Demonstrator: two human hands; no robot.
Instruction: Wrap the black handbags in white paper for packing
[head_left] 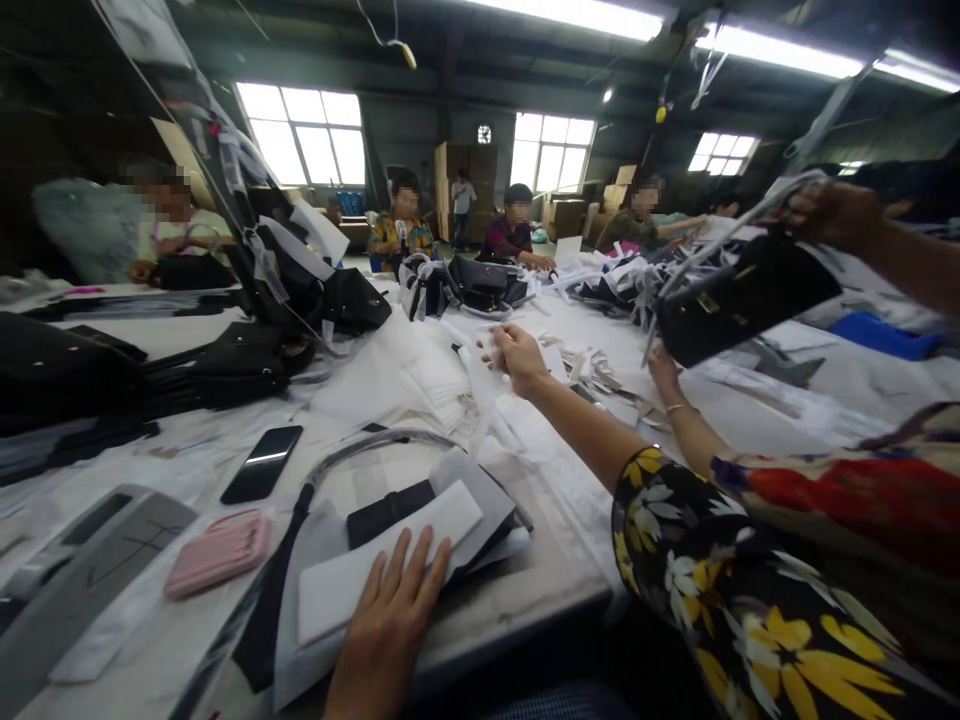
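My left hand (396, 600) lies flat, fingers spread, on a white padding sheet (322, 592). That sheet rests on a black handbag (382, 515) lying at the table's front edge, partly covered by thin white wrapping. The bag's wrapped strap (330, 462) arches behind it and runs down to the left. My right hand (519, 360) is stretched far forward above the table, its fingers loosely bent and apart, with nothing visible in them. Just left of it lies a stack of thin white sheets (439, 385). Slight blur softens its fingertips.
A pink purse (217, 553), a phone (262, 464) and a grey box-like object (90, 570) lie on the left. Black bags (52, 370) pile up behind them. At right, a co-worker's hands hold a black handbag (750, 295). Paper scraps (600, 375) litter the middle; several people sit opposite.
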